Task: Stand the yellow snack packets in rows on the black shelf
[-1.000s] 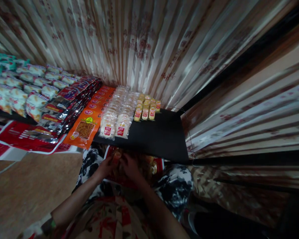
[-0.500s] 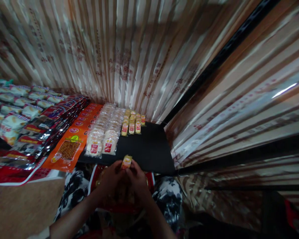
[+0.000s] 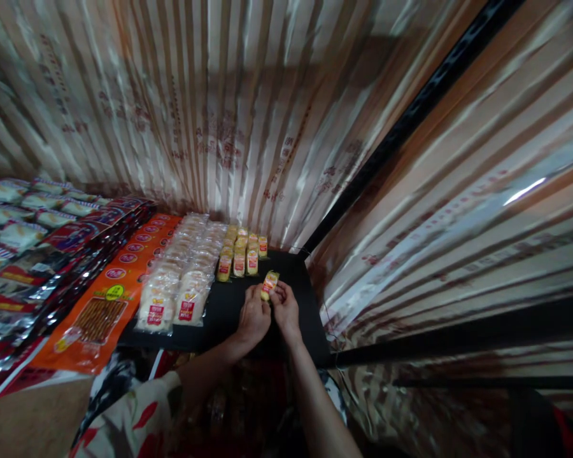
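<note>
Between my two hands is a small yellow snack packet (image 3: 269, 285) with a red and white label, tilted a little to the right. My left hand (image 3: 254, 316) pinches its lower left side, and my right hand (image 3: 285, 310) grips its right side with thumb and fingers. Both are closed on it, above the black tabletop (image 3: 293, 280). Just beyond and to the left, several matching yellow packets (image 3: 239, 261) stand in short rows. Left of those lie two rows of clear-wrapped white rice crackers (image 3: 191, 296) with red labels.
Further left are overlapping orange snack bags (image 3: 100, 318), dark shiny bags (image 3: 23, 286) and white snack bags (image 3: 23, 235). A striped curtain (image 3: 229, 127) hangs behind the table, with a black pole (image 3: 363, 178) slanting up on the right. Below the table edge sits a partly hidden red container (image 3: 158, 364).
Both hands have moved forward and right with the yellow packet, from above the red container to above the black tabletop. The view has shifted, leaving the container mostly covered.
</note>
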A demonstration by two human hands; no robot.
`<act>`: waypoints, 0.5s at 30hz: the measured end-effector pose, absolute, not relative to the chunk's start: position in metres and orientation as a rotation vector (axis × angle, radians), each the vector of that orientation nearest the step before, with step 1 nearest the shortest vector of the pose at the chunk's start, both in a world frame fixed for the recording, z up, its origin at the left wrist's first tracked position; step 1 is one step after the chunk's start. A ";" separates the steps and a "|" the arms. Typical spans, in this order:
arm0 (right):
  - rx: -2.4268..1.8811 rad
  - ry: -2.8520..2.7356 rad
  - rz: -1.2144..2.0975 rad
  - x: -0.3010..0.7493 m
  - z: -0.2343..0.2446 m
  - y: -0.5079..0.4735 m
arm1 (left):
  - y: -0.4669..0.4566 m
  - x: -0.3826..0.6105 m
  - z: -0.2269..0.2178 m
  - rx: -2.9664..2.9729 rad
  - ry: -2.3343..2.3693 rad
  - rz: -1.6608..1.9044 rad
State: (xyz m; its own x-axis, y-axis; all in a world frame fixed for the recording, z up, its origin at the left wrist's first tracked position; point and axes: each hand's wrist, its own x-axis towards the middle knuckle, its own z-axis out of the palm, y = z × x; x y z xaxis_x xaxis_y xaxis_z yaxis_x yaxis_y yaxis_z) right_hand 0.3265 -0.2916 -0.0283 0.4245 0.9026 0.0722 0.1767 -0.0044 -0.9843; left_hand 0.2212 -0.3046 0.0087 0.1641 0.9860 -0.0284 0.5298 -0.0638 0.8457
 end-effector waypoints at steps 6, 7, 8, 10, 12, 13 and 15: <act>-1.561 -1.124 0.631 0.350 -0.026 -0.243 | -0.276 0.247 0.015 1.728 1.393 0.801; -1.570 -1.138 0.619 0.352 -0.025 -0.236 | -0.271 0.249 0.016 1.726 1.385 0.803; -1.579 -1.149 0.607 0.353 -0.024 -0.229 | -0.266 0.251 0.017 1.719 1.382 0.806; -1.592 -1.158 0.585 0.355 -0.023 -0.218 | -0.257 0.255 0.017 1.701 1.381 0.804; -1.595 -1.166 0.575 0.355 -0.022 -0.209 | -0.248 0.257 0.017 1.679 1.384 0.787; -1.594 -1.168 0.576 0.354 -0.022 -0.205 | -0.244 0.258 0.016 1.669 1.384 0.777; -1.592 -1.177 0.585 0.354 -0.023 -0.197 | -0.238 0.260 0.014 1.650 1.390 0.759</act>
